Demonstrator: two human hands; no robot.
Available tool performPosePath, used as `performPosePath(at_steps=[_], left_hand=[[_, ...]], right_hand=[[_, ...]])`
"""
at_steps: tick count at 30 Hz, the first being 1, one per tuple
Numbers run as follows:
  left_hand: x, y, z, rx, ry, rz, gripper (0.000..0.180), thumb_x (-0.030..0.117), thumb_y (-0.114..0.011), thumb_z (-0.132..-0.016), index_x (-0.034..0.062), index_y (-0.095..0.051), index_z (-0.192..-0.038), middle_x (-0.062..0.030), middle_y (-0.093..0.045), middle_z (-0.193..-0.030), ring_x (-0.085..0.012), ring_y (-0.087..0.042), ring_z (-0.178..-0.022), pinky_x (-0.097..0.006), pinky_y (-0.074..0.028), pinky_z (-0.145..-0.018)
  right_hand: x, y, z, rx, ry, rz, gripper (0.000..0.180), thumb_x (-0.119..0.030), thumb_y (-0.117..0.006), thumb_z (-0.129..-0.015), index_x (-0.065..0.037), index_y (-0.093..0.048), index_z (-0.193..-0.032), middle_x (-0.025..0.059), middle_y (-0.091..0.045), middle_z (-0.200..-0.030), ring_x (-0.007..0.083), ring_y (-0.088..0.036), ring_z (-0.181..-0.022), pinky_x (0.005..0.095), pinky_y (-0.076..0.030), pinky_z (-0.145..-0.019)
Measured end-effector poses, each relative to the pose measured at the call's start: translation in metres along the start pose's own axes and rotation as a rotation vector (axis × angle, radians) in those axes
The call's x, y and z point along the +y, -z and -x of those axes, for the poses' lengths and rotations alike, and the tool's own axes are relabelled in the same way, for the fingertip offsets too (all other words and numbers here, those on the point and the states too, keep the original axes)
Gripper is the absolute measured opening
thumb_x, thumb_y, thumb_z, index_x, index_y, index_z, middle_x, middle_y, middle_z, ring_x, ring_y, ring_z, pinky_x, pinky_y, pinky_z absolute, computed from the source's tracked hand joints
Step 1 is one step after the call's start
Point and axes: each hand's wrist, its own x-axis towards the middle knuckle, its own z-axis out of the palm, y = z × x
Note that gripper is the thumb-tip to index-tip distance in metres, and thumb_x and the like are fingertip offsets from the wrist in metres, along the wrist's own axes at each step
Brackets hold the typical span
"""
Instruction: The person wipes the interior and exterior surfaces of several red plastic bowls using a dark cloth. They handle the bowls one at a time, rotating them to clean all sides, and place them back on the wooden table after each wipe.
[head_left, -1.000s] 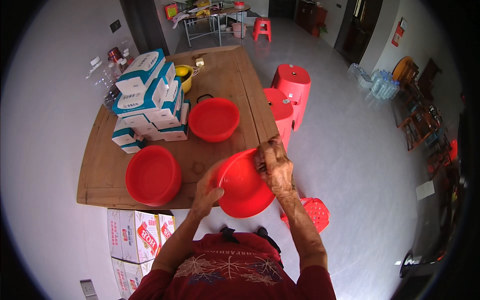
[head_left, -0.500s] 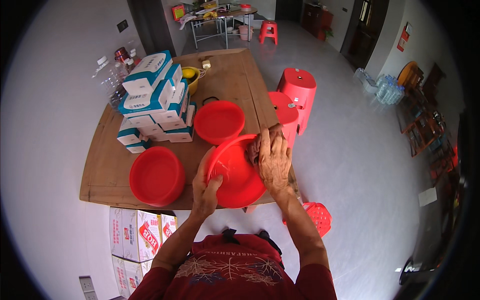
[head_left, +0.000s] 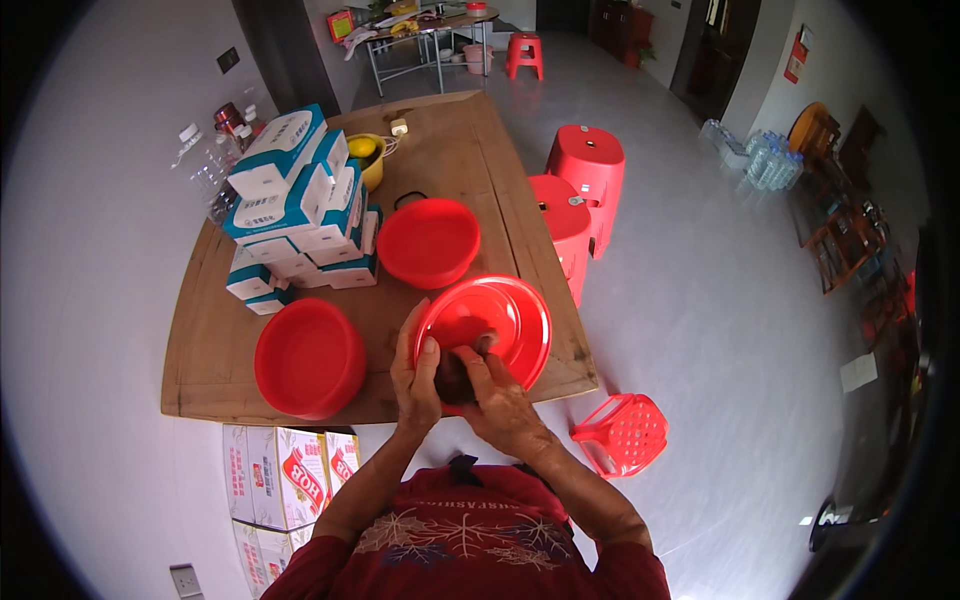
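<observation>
My left hand [head_left: 414, 385] grips the near-left rim of a red plastic basin [head_left: 522, 335], thumb over the edge. The basin is tilted at the front edge of the wooden table [head_left: 400, 320]. Bunched in my right hand [head_left: 503, 410] is a dark brown cloth [head_left: 453, 380], pressed against the basin's near inner side; the fingers are partly blurred and the cloth is mostly covered. Just beyond lies a second red basin [head_left: 429, 243]. Left of my hands is another red basin [head_left: 310, 358], its walls looking thick, as if stacked.
Blue-and-white tissue boxes [head_left: 290, 215] are piled at the table's left, beside plastic bottles [head_left: 205, 165] and a yellow bowl [head_left: 373, 172]. Red stools [head_left: 585, 165] stand along the right side. A red perforated stool [head_left: 632, 435] is near my right elbow; cartons [head_left: 290, 475] sit below left.
My right hand has swept the cloth from the basin's far-right rim to its near inner side. The basin has turned and tilted slightly in my left hand's hold.
</observation>
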Motion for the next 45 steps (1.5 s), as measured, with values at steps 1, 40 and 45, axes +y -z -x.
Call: performPosePath(at_steps=[1,40,45], left_hand=[[-0.002,0.001,0.001,-0.02,0.031,0.077,0.042,0.016,-0.042,-0.095,-0.0041,-0.043,-0.132,-0.0128,-0.05,-0.127,-0.0183,-0.047,-0.114,-0.029,-0.036,-0.098],[0.001,-0.007,0.007,-0.035,-0.205,-0.141,0.042,0.014,-0.043,-0.093,-0.0056,-0.044,-0.13,-0.0165,-0.052,-0.121,-0.0237,-0.051,-0.109,-0.034,-0.038,-0.095],[0.003,-0.003,0.011,-0.021,-0.242,-0.175,0.044,0.015,-0.044,-0.09,-0.0065,-0.046,-0.129,-0.0188,-0.052,-0.121,-0.0271,-0.051,-0.11,-0.035,-0.038,-0.096]], right_hand=[[-0.003,0.001,-0.004,0.018,0.027,-0.144,0.06,0.003,-0.062,-0.071,-0.004,-0.045,-0.128,0.0266,-0.049,-0.115,0.041,-0.058,-0.098,0.0438,-0.052,-0.078],[0.041,-0.005,-0.021,0.162,0.084,0.796,0.034,-0.009,-0.06,-0.073,0.002,-0.055,-0.105,0.0166,-0.049,-0.098,0.0314,-0.054,-0.091,0.0337,-0.055,-0.067],[0.028,-0.017,0.0,-0.032,0.055,0.249,0.037,-0.003,-0.062,-0.07,-0.001,-0.052,-0.105,0.0196,-0.049,-0.099,0.0385,-0.053,-0.09,0.0434,-0.051,-0.072]])
